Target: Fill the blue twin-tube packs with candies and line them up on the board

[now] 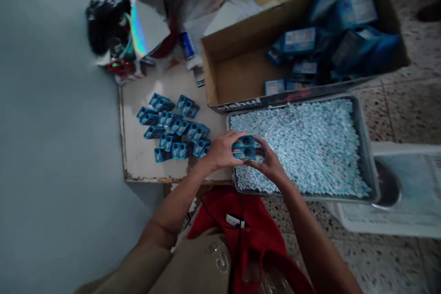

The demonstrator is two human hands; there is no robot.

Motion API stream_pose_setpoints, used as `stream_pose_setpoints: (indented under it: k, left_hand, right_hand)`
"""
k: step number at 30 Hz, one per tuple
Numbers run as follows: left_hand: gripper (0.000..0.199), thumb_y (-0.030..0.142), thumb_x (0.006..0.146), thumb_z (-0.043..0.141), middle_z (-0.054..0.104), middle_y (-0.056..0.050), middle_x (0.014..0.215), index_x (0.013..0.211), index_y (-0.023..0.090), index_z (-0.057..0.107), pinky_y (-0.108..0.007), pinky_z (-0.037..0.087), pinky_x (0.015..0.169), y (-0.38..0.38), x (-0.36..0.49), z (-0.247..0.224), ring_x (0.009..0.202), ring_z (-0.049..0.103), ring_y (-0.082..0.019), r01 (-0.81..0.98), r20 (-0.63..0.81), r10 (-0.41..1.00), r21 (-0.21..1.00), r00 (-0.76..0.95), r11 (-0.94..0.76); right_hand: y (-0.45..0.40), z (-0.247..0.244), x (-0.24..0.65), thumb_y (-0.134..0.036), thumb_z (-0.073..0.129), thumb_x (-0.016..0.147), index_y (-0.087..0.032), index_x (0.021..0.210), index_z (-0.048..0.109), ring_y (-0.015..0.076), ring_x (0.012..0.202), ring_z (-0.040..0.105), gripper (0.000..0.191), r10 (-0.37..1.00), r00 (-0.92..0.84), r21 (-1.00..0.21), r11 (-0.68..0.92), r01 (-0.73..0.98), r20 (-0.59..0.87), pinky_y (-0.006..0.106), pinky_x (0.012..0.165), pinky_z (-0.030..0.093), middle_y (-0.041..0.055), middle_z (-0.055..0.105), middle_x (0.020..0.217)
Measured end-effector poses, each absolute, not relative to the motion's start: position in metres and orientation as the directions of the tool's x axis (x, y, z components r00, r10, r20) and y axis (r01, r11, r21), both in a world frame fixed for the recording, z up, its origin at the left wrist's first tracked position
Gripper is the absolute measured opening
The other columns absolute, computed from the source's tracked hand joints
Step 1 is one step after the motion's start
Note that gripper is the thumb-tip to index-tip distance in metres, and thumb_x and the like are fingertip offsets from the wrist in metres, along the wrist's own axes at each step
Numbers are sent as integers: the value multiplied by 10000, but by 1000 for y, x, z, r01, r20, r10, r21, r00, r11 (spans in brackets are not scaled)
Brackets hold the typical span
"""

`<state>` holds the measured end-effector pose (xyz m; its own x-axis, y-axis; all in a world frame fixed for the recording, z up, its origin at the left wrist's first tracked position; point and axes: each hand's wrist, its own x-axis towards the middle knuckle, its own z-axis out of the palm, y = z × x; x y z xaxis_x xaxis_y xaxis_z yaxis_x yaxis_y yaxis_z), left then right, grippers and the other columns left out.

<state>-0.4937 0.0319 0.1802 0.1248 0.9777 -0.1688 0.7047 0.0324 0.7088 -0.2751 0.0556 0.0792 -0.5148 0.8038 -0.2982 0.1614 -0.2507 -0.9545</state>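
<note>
Blue boxes (pixel 244 152) held btwn L hand (pixel 222 149) & R hand (pixel 270 161), nr tray (pixel 368 161).

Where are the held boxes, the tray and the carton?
Held boxes (pixel 244 152): head view, on the lower box's visible face.
Tray (pixel 368 158): head view, on its right side wall.
Carton (pixel 237 76): head view, on its bare inner floor.
</note>
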Motion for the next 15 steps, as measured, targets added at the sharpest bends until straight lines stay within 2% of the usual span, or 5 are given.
stream_pose_setpoints:
  k: [3,8,10,13,15]
  left_hand:
    - [728,372,685,959,748,-103,1288,1334,238,657,-437,583,1037,0,-553,196,1163,726,-312,730,-67,972,649,-226,215]
    - [852,503,603,1024,703,-99,1355,1281,158,640,-476,449,1218,13,-697,197,1342,631,-322,683,225,754,628,-617,372]
    - [883,551,589,1015,697,-53,1323,1265,134,629,-457,388,1262,49,-755,183,1396,591,-307,665,279,710,661,-647,346]
    - [753,536,565,1022,713,12,1282,1142,221,654,-477,376,1289,112,-815,148,1416,581,-314,663,258,720,658,-645,358]
    - [723,557,501,1028,736,9,1119,992,212,625,-600,343,1313,143,-834,122,1331,637,-329,587,168,718,711,-675,386]
  right_hand:
    - [49,88,-274,-581,941,686,-303,1507,534,278,1034,760,957,805,-467,-929,-287,233,-365,501,921,650,156,614,1509]
    - [56,103,-258,-592,866,785,-242,1282,695,247,937,772,631,881,-194,-889,-377,262,-431,500,934,633,127,774,1238]
    - [66,116,-258,-565,857,804,-234,1189,732,242,927,772,523,932,-97,-918,-319,235,-349,475,925,630,105,805,1129]
    - [95,138,-267,-513,824,848,-233,1051,768,235,891,767,351,986,-52,-950,-137,280,-157,438,883,626,82,821,1018]
    - [126,149,-269,-476,789,883,-241,1010,777,226,868,751,267,999,-53,-931,12,365,-8,425,866,615,68,817,978]
